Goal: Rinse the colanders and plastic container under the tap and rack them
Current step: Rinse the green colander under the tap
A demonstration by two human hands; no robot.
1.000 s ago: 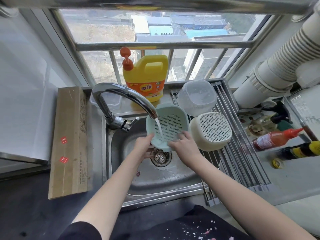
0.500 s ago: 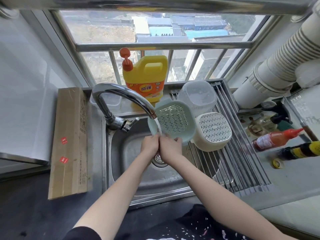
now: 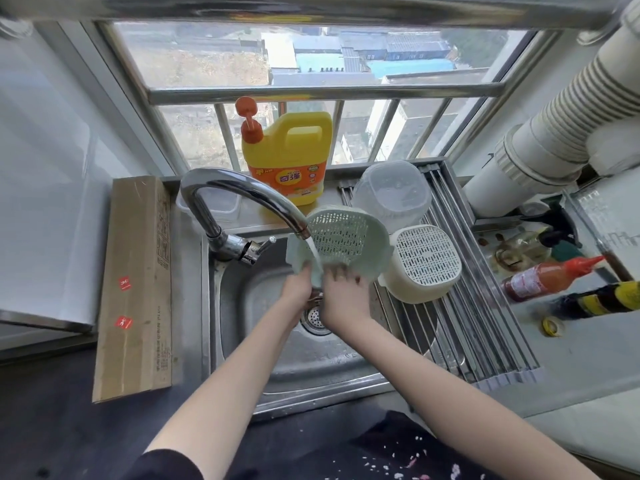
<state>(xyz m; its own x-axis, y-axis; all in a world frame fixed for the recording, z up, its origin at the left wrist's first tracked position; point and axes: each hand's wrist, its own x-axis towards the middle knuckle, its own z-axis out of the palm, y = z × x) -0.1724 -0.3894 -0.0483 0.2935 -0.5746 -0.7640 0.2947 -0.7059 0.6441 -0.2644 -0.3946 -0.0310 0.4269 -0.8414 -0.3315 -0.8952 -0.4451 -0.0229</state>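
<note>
Both hands hold a pale green colander point(image 3: 341, 239) tilted on edge under the running tap point(image 3: 242, 195), its perforated bottom facing me. My left hand point(image 3: 298, 284) grips its lower left rim; my right hand point(image 3: 343, 292) grips the lower right side. Water falls from the spout onto the rim. A cream colander point(image 3: 424, 263) lies upside down on the roll-up drying rack point(image 3: 485, 341). Behind it on the rack a clear plastic container point(image 3: 391, 197) rests inverted.
The steel sink point(image 3: 263, 344) has a drain strainer below my hands. A yellow detergent jug point(image 3: 289, 157) stands on the sill behind the tap. A long cardboard box point(image 3: 135, 285) lies left of the sink. Sauce bottles point(image 3: 550, 277) lie right of the rack.
The green colander has been turned from open side facing me to bottom facing me and lifted toward the spout. My hands have come close together under it.
</note>
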